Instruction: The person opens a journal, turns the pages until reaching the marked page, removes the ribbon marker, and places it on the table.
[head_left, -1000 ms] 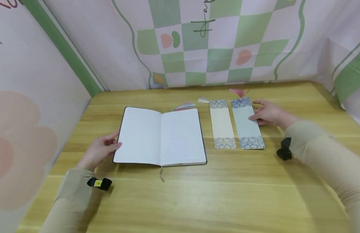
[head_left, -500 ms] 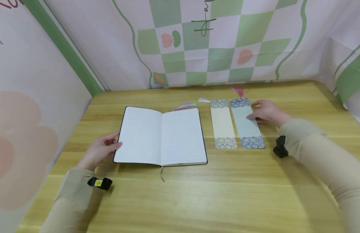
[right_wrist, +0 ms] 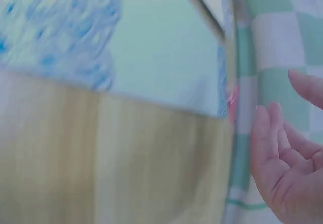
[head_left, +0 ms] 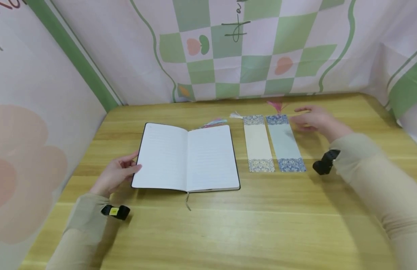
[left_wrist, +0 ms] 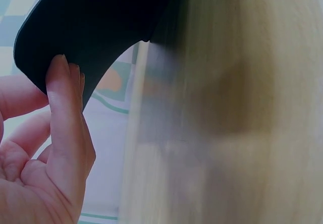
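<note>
An open notebook (head_left: 212, 161) with blank-looking pages and a dark cover lies left of centre in the head view. My left hand (head_left: 114, 175) pinches its left edge between thumb and fingers; in the left wrist view the fingers press the black cover (left_wrist: 96, 37), which is tilted up off the table. To the notebook's right lie a cream bookmark (head_left: 258, 142) with a white tassel and a pale blue bookmark (head_left: 284, 141) with a pink tassel (head_left: 276, 106). My right hand (head_left: 314, 119), fingers loosely bent and holding nothing, hovers beside the blue bookmark's upper right edge.
More tassels (head_left: 213, 123) stick out behind the notebook's top edge. A ribbon (head_left: 187, 202) hangs from its spine onto the wooden table (head_left: 228, 236). A patterned cloth (head_left: 225, 67) stands along the table's back edge.
The right hand has let go of the blue bookmark and moved away to the upper right. The blue bookmark had shifted slightly left and now lies flat. The left hand stays on the notebook.
</note>
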{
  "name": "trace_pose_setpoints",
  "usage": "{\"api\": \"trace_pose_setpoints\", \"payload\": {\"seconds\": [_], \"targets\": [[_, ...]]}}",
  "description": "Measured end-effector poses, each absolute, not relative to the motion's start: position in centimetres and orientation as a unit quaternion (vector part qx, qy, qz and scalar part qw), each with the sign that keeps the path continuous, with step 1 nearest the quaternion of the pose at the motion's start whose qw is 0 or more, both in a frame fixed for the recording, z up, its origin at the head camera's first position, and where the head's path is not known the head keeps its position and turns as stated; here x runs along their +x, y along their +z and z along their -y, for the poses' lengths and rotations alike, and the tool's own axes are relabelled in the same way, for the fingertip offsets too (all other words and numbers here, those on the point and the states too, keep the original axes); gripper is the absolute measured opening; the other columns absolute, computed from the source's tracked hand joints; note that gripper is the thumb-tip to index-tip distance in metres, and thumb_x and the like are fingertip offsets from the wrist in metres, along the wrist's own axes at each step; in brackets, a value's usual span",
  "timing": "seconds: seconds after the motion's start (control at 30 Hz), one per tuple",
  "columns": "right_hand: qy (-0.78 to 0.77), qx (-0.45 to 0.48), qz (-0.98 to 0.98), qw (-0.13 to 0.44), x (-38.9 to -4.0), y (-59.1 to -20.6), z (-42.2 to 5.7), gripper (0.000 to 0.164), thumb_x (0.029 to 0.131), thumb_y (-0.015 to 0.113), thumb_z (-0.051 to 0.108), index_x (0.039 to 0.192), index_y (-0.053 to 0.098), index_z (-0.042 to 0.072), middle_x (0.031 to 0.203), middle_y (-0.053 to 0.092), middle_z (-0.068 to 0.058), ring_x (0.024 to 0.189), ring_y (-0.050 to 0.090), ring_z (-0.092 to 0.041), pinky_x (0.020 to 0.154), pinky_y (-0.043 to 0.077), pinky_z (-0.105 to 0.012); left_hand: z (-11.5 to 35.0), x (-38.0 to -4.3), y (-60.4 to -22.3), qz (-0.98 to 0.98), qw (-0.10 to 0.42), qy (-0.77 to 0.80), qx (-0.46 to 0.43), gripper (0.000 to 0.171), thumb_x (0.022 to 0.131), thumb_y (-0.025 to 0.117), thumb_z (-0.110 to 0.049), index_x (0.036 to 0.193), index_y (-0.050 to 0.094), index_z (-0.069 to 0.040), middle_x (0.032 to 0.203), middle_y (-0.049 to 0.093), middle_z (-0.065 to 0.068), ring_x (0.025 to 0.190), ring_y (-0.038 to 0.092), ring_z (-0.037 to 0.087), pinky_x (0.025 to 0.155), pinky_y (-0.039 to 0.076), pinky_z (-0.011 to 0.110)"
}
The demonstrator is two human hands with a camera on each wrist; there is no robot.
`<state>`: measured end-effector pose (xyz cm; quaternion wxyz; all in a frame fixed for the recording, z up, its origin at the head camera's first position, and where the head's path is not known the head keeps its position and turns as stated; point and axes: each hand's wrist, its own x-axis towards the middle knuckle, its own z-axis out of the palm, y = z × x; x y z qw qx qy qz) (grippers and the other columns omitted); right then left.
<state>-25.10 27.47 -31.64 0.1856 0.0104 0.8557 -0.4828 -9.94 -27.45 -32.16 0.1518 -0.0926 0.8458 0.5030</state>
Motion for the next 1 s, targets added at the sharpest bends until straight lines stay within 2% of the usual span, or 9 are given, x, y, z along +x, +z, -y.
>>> {"api": "trace_pose_setpoints", "payload": {"seconds": [0.13,0.23,0.33,0.5,0.6,0.83,1.0], "targets": [[-0.448,-0.028,-0.876,0.180,-25.1,-31.1,-25.5,0.065,0.092,0.061,0.021,0.141,0.030,-0.009,0.100,0.059,0.000,0.083,0.060,-0.006,0.077,0.053,-0.023,27.4,-10.0,-32.0,-0.847,0.155,0.500,-0.091,0.064,0.094,0.059,-0.020,0.149,0.026,-0.014,0.097,0.045,0.000,0.081,0.043,0.008,0.065,0.045,0.023],[-0.426,-0.059,-0.884,0.183,-24.9,-31.3,-23.3,0.062,0.092,0.062,0.020,0.138,0.034,-0.010,0.115,0.053,-0.017,0.095,0.059,-0.023,0.082,0.054,-0.030,27.4,-10.0,-31.9,-0.849,0.155,0.496,-0.092,0.065,0.094,0.059,-0.021,0.149,0.026,-0.014,0.097,0.046,0.000,0.082,0.043,0.009,0.066,0.045,0.023],[-0.396,-0.094,-0.896,0.180,-24.8,-31.7,-20.8,0.059,0.091,0.063,0.020,0.136,0.038,-0.010,0.119,0.051,-0.028,0.100,0.058,-0.035,0.085,0.053,-0.037,27.5,-10.0,-32.0,-0.850,0.153,0.496,-0.089,0.064,0.094,0.059,-0.020,0.149,0.027,-0.014,0.096,0.046,0.000,0.081,0.044,0.009,0.065,0.046,0.023],[-0.328,-0.168,-0.917,0.156,-24.9,-32.4,-16.6,0.055,0.088,0.066,0.018,0.133,0.045,-0.006,0.117,0.057,-0.027,0.102,0.058,-0.037,0.088,0.049,-0.046,27.5,-10.0,-32.1,-0.850,0.150,0.497,-0.087,0.064,0.094,0.060,-0.020,0.149,0.027,-0.014,0.096,0.046,0.000,0.081,0.045,0.009,0.065,0.047,0.023],[-0.297,-0.217,-0.918,0.146,-24.7,-32.8,-14.4,0.057,0.086,0.068,0.019,0.133,0.045,-0.004,0.122,0.055,-0.027,0.113,0.053,-0.040,0.097,0.043,-0.050,27.4,-10.0,-32.1,-0.850,0.149,0.499,-0.083,0.064,0.094,0.060,-0.019,0.149,0.027,-0.013,0.095,0.046,0.000,0.081,0.045,0.009,0.065,0.047,0.024],[-0.206,-0.283,-0.928,0.131,-24.3,-33.7,-9.9,0.073,0.085,0.070,0.037,0.141,0.040,0.001,0.144,0.036,-0.026,0.133,0.032,-0.042,0.110,0.025,-0.055,27.5,-10.1,-32.2,-0.846,0.143,0.508,-0.074,0.063,0.094,0.059,-0.016,0.148,0.027,-0.010,0.092,0.047,-0.002,0.078,0.045,0.008,0.065,0.047,0.023],[-0.176,-0.285,-0.933,0.133,-24.4,-33.9,-8.0,0.083,0.078,0.074,0.046,0.145,0.037,0.014,0.153,0.023,-0.020,0.137,0.018,-0.045,0.109,0.021,-0.059,27.6,-10.1,-32.3,-0.845,0.146,0.508,-0.075,0.063,0.094,0.059,-0.015,0.148,0.027,-0.010,0.093,0.047,-0.001,0.079,0.045,0.008,0.065,0.047,0.023]]}}
